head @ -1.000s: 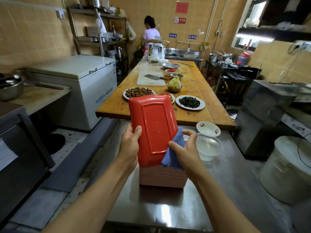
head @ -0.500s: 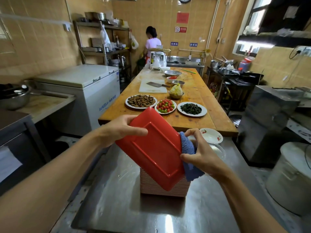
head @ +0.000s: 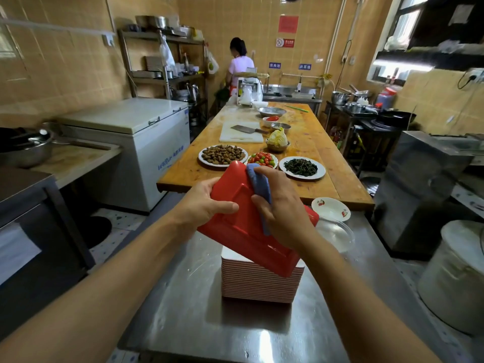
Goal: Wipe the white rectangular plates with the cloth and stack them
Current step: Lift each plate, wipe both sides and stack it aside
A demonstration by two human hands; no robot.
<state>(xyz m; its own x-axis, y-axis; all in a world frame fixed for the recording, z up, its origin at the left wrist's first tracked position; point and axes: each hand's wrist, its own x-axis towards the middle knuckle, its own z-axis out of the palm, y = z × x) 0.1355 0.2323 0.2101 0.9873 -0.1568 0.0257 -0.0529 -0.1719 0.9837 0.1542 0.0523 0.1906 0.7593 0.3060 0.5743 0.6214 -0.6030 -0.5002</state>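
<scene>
I hold one rectangular plate tilted above the steel table, its red underside facing me. My left hand grips its upper left edge, thumb across the red back. My right hand presses a blue cloth onto the plate's back, fingers curled over the cloth. Below the plate stands a tall stack of rectangular plates, seen as red and white striped edges. The held plate's white face is hidden from me.
A steel table carries the stack, a clear glass bowl and a small flowered plate. Beyond it a wooden table holds plates of food, a cutting board and cleaver. A person stands at the far end. A white bucket sits right.
The plate has swung from upright to tilted leftward. My right hand with the cloth has moved from the plate's right edge up onto its back. My left hand shifted to the upper edge.
</scene>
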